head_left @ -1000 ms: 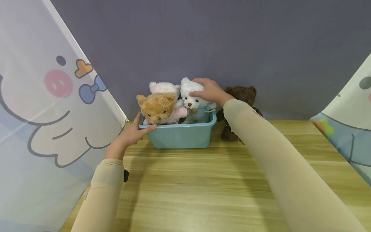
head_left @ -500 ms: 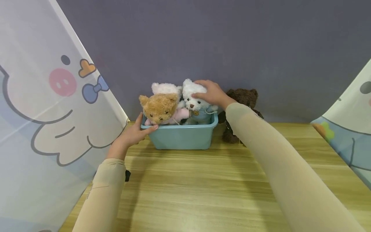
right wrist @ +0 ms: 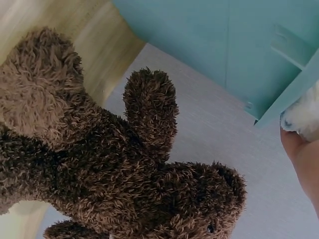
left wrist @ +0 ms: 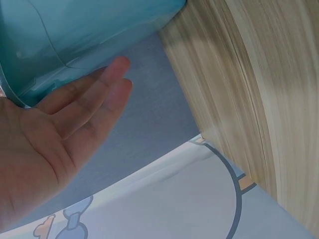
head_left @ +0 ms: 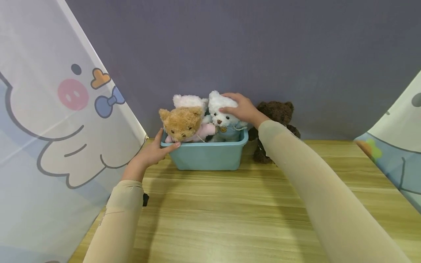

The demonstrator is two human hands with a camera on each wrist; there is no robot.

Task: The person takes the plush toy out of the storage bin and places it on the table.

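A: While the left hand [head_left: 149,153] rests on the bin [head_left: 207,157], what does the right hand [head_left: 241,107] do?

B: It lies on the head of the white bear [head_left: 222,117], with fingers curved over the top and side of the head. It looks like a grip that steadies the bear or presses it down, but I cannot see how tight it is.

A: And where is this bear?

B: Inside the bin, at its right end. A tan bear [head_left: 182,122] sits in the bin's left end, and one more pale bear [head_left: 188,100] is behind the tan one.

A: How does the left hand hold the bin?

B: The fingers are straight and together, flat against the bin's left wall [left wrist: 75,40], and the thumb is near the rim. I think it keeps the bin from sliding on the bench [head_left: 230,212].

A: Is something outside the bin?

B: Yes, a brown bear [right wrist: 114,154] sits just to the right of the bin, against the grey wall [head_left: 263,54]. Cartoon curtains [head_left: 49,109] hang further out, to the left and right of the bin.
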